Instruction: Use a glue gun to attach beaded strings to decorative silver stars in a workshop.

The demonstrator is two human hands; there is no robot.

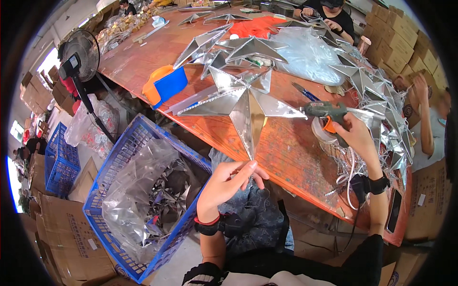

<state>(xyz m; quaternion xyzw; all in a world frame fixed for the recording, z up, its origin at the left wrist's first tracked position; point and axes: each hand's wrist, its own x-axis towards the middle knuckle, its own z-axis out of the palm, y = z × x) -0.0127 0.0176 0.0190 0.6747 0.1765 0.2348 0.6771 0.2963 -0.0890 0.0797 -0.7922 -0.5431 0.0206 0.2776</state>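
My left hand pinches the lower point of a shiny silver five-pointed star. The star stands over the table's near edge. Beaded trim runs along the edge of its left point. In my right hand is a green glue gun with an orange trigger. A pale glue stick sticks out from its rear. Its nozzle faces left, close by the star's right point; whether they touch I cannot tell. Below the gun lie a white tape roll and a tangle of silver bead strands.
More silver stars lie at the back and along the right. Blue-handled pliers rest beyond the gun. An orange-and-blue holder stands left. A blue crate with silver pieces is lower left. A fan and co-workers surround the table.
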